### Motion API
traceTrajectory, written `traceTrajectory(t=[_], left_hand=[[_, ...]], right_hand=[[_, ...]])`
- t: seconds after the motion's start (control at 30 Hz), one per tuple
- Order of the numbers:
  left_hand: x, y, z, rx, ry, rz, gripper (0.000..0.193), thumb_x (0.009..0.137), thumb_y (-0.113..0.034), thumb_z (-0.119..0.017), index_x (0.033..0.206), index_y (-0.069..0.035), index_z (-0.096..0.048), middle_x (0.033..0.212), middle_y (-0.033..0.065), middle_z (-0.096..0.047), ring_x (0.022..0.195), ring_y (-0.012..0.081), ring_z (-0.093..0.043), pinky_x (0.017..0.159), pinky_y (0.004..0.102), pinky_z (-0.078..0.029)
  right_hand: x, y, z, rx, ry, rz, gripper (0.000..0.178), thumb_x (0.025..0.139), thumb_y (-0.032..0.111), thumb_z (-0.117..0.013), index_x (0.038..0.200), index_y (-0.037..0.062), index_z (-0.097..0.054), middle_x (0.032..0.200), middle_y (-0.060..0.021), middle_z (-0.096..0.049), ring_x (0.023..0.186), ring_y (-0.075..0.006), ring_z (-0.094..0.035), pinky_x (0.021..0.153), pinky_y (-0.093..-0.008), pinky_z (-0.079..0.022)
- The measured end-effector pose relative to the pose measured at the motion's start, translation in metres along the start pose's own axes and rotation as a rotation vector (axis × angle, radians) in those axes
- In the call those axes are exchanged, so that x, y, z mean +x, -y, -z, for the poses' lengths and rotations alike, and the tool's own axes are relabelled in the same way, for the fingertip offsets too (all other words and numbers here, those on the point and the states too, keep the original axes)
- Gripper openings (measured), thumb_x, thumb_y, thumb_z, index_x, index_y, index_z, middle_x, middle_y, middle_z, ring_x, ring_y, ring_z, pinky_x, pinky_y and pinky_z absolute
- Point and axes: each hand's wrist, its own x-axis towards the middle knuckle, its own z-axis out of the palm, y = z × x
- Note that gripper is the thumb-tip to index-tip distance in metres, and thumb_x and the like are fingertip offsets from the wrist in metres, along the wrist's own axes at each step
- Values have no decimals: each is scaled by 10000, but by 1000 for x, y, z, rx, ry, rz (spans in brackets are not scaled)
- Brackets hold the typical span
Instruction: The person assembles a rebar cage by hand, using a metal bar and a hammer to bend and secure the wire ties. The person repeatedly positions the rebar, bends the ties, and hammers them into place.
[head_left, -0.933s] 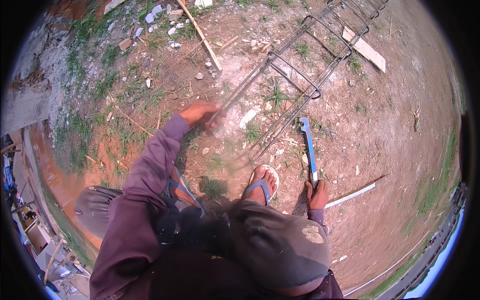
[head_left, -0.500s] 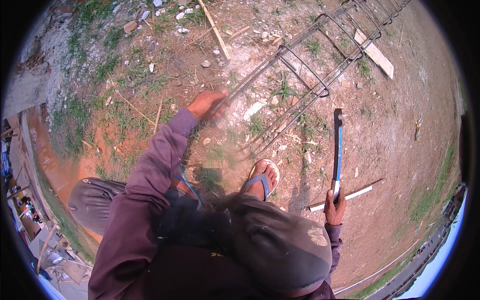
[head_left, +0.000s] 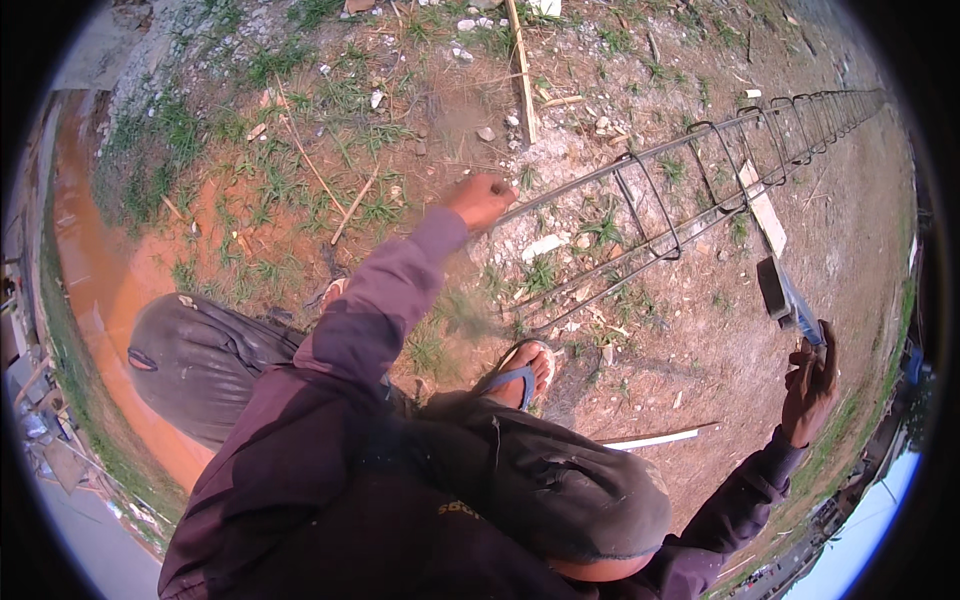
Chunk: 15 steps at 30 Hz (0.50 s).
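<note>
A long reinforcement cage (head_left: 655, 160) of steel bars and wire stirrups runs from the middle of the head view to the far right. My left hand (head_left: 482, 200) is closed at the near end of its upper bar, with fingers curled round it. The cage's lower bars end nearer my feet. Out to the right, my right hand (head_left: 812, 385) grips a hand tool (head_left: 800, 312) with a blue and pale shaft. A dark, block-like part shows along the tool's far side; its exact kind is unclear from this angle.
My sandalled foot (head_left: 523, 375) stands near the cage's lower bar ends. A wooden strip (head_left: 523, 80) lies beyond my left hand, and a pale board (head_left: 764, 208) lies by the cage. A thin white strip (head_left: 655, 439) rests beyond my knee. Orange muddy water (head_left: 95, 270) is at the left.
My right hand has swung outward and up to the right, tilting the tool so its dark side shows. My left hand stays at the bar's end while the view has shifted.
</note>
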Motion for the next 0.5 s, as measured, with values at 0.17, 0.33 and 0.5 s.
traceTrajectory(t=[0.17,0.33,0.5], left_hand=[[-11,-105,14,-771,555,-376,763,919,-660,-436,1142,54,-587,1028,163,-629,934,226,-655,743,346,-579],[-52,-197,23,-588,811,-624,777,863,-680,-522,1180,27,-573,1004,172,-619,872,228,-646,690,337,-546],[-71,-224,-21,-733,530,-486,533,948,-566,-472,1075,-48,-476,652,-13,-480,528,50,-472,459,230,-389]], right_hand=[[34,53,-7,-185,33,317,447,898,6,-604,1334,93,-551,1224,-71,-655,1021,-171,-672,753,-280,-568],[47,131,-54,-298,197,708,514,775,50,-720,1268,133,-603,1136,-83,-685,1006,-263,-671,838,-339,-537],[13,144,-73,287,185,342,607,894,236,-666,1442,162,-416,1355,-152,-540,1196,-301,-550,980,-419,-454]])
